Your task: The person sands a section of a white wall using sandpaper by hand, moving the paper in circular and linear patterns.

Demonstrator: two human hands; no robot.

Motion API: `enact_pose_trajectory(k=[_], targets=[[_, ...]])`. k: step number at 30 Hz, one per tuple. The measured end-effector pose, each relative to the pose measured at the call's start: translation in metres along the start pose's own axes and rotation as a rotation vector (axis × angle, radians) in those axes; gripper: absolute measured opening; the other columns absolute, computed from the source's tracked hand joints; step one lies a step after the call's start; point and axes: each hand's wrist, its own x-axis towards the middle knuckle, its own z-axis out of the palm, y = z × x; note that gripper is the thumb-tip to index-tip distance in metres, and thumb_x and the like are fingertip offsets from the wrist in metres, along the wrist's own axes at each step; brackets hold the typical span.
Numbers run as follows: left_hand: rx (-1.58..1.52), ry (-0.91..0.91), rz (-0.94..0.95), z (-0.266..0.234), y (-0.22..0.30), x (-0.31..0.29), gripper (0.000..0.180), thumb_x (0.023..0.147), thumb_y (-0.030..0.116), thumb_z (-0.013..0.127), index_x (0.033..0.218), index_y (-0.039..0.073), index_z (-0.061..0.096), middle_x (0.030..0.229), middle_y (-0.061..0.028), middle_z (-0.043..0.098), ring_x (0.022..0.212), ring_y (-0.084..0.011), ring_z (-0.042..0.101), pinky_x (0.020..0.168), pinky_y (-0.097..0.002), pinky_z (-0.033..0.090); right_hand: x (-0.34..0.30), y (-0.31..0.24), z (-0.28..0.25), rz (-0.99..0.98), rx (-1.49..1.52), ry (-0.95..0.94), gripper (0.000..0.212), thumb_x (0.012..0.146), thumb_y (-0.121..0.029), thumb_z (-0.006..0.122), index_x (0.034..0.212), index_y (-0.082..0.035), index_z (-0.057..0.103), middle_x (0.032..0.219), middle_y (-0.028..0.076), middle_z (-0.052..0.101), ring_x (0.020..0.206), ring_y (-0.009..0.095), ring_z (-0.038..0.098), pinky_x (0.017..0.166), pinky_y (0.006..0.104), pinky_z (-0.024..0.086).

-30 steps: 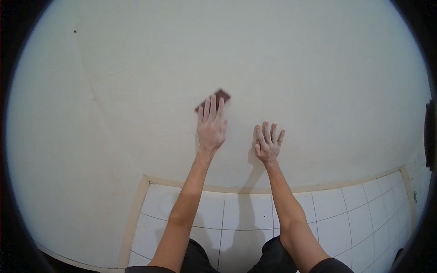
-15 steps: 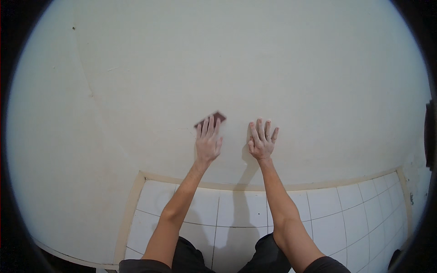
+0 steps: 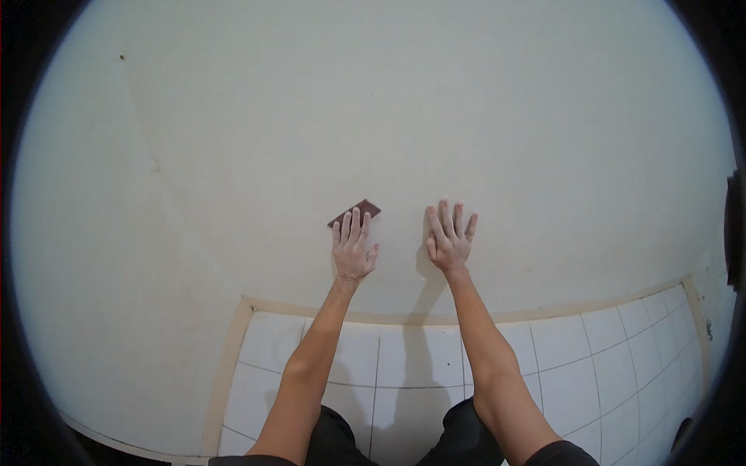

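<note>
A small reddish-brown rectangle of sandpaper point(image 3: 370, 207) lies tilted against the pale wall point(image 3: 311, 109). My left hand point(image 3: 353, 250) holds it there under outstretched fingers, and its lower part is hidden behind them. To the right, my right hand point(image 3: 451, 242) rests on the same wall with its fingers spread and nothing in it. Whitish dust covers the fingers of both hands.
White floor tiles point(image 3: 412, 349) meet the wall below my hands along a cream skirting strip point(image 3: 435, 319). A small dark hole point(image 3: 122, 57) marks the wall at upper left. Something dark point(image 3: 733, 233) juts in at the right edge.
My left hand and the sandpaper have shifted slightly downward; the sandpaper was blurred before and is sharp now. My right hand stays at nearly the same spot. The whole view has moved a little.
</note>
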Motion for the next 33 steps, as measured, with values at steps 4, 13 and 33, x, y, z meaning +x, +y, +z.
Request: enact_pose_trajectory(k=[4, 13, 33], targets=[[-0.080, 0.053, -0.103, -0.063, 0.043, 0.123, 0.077, 0.093, 0.021, 0.058, 0.161, 0.001, 0.029, 0.169, -0.0241, 0.021, 0.156, -0.0437, 0.019, 0.125, -0.0583, 0.014, -0.008, 0.006, 0.001, 0.017, -0.016, 0.020, 0.057, 0.101, -0.036, 0.033, 0.156, -0.031, 0.048, 0.165, 0.000, 0.040, 0.157, 0.028, 0.024, 0.129, 0.0584, 0.004], [0.034, 0.018, -0.039, 0.008, 0.002, -0.009, 0.073, 0.092, 0.027, 0.059, 0.158, 0.002, 0.039, 0.165, -0.0217, 0.033, 0.153, -0.0388, 0.029, 0.124, -0.0580, 0.019, 0.006, -0.001, 0.000, -0.012, -0.005, -0.006, 0.058, 0.100, -0.034, 0.035, 0.157, -0.026, 0.046, 0.166, 0.003, 0.037, 0.158, 0.030, 0.022, 0.128, 0.0595, 0.003], [0.035, -0.047, -0.003, 0.011, -0.021, -0.034, 0.070, 0.092, 0.024, 0.058, 0.157, 0.006, 0.041, 0.165, -0.0195, 0.034, 0.152, -0.0387, 0.032, 0.123, -0.0576, 0.021, 0.001, 0.001, 0.004, 0.027, -0.009, -0.041, 0.059, 0.098, -0.034, 0.036, 0.157, -0.030, 0.046, 0.166, 0.001, 0.038, 0.157, 0.029, 0.024, 0.128, 0.0599, 0.004]])
